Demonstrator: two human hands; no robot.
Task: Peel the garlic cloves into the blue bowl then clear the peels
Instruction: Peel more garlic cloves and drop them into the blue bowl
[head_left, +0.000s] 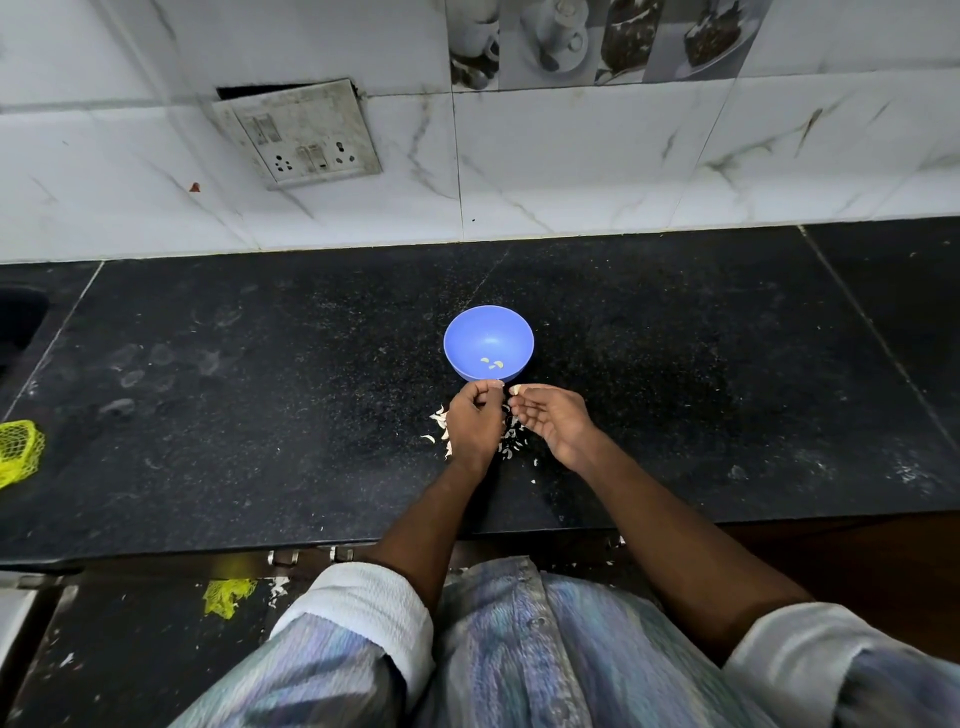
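Observation:
A blue bowl (488, 332) stands on the black counter with three peeled garlic cloves (492, 362) inside. Just in front of it, my right hand (553, 421) pinches a pale garlic clove (515, 389) at its fingertips. My left hand (475, 421) is beside it with fingers curled, pinching something small and pale, likely a peel, at its tips. A heap of garlic peels (440, 418) lies on the counter under and around both hands, partly hidden by them.
The black granite counter (260, 389) runs to a white tiled wall with a switch plate (301, 132). A yellow mesh bag (20, 452) lies at the left edge; another yellow piece (226, 597) and peel scraps lie on the floor below.

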